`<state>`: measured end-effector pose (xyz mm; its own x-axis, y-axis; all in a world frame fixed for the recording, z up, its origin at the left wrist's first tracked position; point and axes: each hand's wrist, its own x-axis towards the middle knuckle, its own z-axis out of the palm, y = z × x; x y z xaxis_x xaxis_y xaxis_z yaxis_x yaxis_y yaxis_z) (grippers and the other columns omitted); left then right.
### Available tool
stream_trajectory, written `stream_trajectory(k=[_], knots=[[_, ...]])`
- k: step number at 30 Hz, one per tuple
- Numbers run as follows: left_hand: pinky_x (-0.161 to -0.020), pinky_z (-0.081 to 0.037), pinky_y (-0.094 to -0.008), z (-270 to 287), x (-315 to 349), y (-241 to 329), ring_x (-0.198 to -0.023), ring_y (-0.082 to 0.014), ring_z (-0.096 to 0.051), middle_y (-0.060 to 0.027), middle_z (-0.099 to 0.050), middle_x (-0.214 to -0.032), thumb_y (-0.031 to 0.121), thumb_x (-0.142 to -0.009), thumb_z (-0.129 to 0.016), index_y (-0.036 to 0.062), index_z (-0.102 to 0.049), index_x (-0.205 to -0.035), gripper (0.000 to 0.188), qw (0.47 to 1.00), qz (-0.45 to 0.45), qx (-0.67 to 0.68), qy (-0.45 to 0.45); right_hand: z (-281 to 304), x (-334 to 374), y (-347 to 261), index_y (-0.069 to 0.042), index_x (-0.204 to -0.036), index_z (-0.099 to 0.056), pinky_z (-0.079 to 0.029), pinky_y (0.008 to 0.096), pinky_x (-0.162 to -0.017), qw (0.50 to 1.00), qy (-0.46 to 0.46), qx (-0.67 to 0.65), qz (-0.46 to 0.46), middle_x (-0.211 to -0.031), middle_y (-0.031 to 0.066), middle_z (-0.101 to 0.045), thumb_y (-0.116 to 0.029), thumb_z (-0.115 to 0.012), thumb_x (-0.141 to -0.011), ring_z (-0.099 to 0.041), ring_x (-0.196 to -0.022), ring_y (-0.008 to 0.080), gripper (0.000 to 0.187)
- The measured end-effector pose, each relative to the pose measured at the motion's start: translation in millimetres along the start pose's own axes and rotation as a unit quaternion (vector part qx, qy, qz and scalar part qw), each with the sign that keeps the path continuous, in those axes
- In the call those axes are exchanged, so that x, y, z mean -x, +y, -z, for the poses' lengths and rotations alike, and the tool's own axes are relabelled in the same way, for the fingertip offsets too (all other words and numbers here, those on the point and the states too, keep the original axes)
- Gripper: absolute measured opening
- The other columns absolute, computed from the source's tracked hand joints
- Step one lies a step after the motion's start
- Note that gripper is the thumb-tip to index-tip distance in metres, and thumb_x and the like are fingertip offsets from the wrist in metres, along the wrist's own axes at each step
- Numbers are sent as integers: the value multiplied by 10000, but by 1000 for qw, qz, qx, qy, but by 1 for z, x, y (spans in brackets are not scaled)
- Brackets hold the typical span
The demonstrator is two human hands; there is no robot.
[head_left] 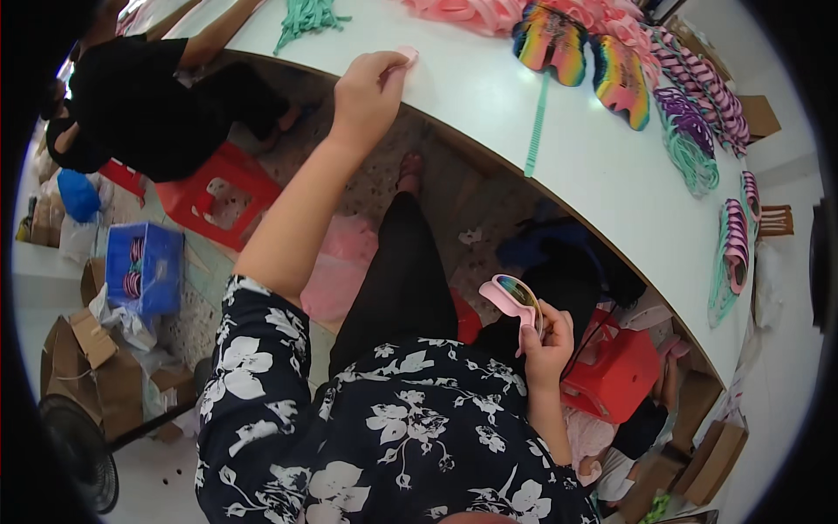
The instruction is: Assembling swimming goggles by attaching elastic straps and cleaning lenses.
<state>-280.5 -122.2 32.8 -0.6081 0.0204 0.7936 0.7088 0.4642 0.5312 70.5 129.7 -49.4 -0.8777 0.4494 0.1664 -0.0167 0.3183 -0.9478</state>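
Observation:
My left hand is stretched out to the table's edge, fingers closed in a pinch. A small pale pink piece shows at its fingertips; its kind is not clear. Held low near my lap, my right hand grips a pair of pink goggles with a shiny rainbow lens, thumb on the pink frame. Part of the goggles is hidden by the fingers. On the white table between me and the far side lies a green ribbed strap.
Rainbow lens sheets lie beside a heap of pink parts. Green straps sit at the far left; rows of strung goggles line the right. Red stools, a blue crate and a seated person are around.

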Motion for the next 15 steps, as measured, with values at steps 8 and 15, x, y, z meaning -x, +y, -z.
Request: stream_trajectory(k=[8, 15], knots=[[-622, -499, -343, 59, 157, -11, -707, -240, -625, -110, -624, -782, 74, -846, -724, 21, -707, -940, 110, 986, 93, -49, -133, 0, -4, 6, 59, -1185, -636, -391, 226, -729, 999, -29, 11, 13, -909, 7, -451, -110, -731, -852, -472, -783, 95, 386], [-685, -524, -314, 31, 211, -97, -805, -185, -657, -85, -704, -909, 118, -883, -701, 7, -698, -1067, 214, 835, 518, 53, -179, -7, -8, 0, 46, -1157, -647, -423, 238, -740, 998, -54, 13, -9, -911, 21, -457, -26, -756, -755, -483, -805, 108, 422]])
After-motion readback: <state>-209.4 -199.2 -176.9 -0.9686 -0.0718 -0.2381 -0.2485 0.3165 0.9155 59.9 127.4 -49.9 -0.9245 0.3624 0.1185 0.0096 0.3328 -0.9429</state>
